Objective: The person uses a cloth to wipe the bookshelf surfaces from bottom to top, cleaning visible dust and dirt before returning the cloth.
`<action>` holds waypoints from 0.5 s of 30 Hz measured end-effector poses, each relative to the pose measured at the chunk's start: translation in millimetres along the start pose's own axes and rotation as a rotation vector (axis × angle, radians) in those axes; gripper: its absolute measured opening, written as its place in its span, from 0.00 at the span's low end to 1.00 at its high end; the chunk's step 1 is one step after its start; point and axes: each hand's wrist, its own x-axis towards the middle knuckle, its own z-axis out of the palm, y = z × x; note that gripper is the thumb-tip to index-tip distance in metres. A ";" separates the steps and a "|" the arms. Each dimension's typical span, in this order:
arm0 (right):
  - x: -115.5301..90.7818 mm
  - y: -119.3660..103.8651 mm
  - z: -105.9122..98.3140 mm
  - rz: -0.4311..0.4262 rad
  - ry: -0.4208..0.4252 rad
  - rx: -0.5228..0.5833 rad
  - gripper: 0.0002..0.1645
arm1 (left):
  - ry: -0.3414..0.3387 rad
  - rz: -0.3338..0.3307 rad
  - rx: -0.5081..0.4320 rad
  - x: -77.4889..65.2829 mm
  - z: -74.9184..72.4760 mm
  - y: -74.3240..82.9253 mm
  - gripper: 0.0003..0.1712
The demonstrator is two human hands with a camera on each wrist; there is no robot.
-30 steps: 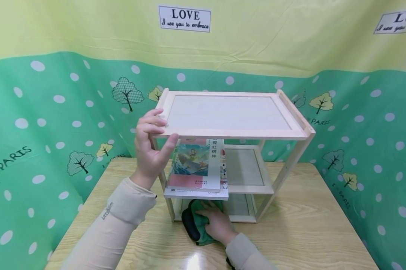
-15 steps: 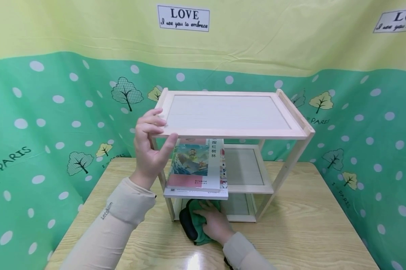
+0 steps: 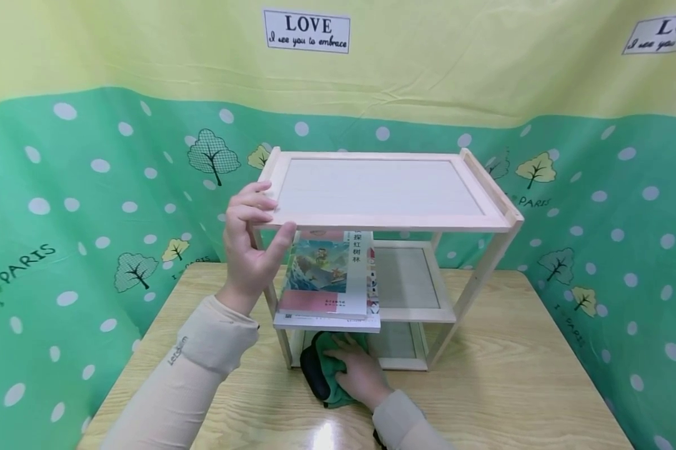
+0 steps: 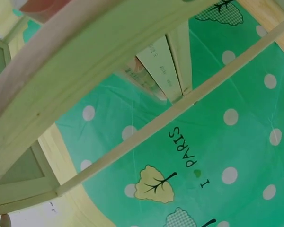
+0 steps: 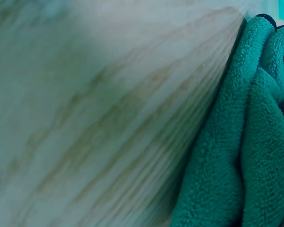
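Note:
My left hand [image 3: 250, 247] holds the front left corner of a pale wooden shelf rack [image 3: 383, 223], fingers over its side rail and thumb at the front edge. Low down in front of the rack, my right hand [image 3: 360, 373] grips a folded green cloth [image 3: 338, 394] at the bottom tier. A black rounded thing [image 3: 315, 373] lies along the cloth's left side; its kind is unclear. In the right wrist view the fluffy cloth [image 5: 215, 165] stands in thick folds with dark edging. Rails of the rack [image 4: 132, 142] cross the left wrist view, which barely shows the hand.
Books [image 3: 321, 300] lie stacked on the middle tier's left side, jutting past its front edge just above my right hand. The rack stands on a wood-grain table [image 3: 518, 350]. A green and yellow printed curtain [image 3: 383, 119] surrounds the table's back and sides.
The right hand and cloth have shifted slightly left, then a touch back right. My left hand stays on the rack's corner, and the books have not moved.

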 end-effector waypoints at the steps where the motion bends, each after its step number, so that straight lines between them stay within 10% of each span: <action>1: -0.4 0.5 0.0 -0.001 0.003 0.009 0.28 | -0.002 -0.001 -0.001 -0.1 -0.2 -0.1 0.31; 15: -7.7 9.4 -3.2 0.017 0.031 0.060 0.27 | -0.029 0.004 0.012 0.2 -2.5 -0.1 0.30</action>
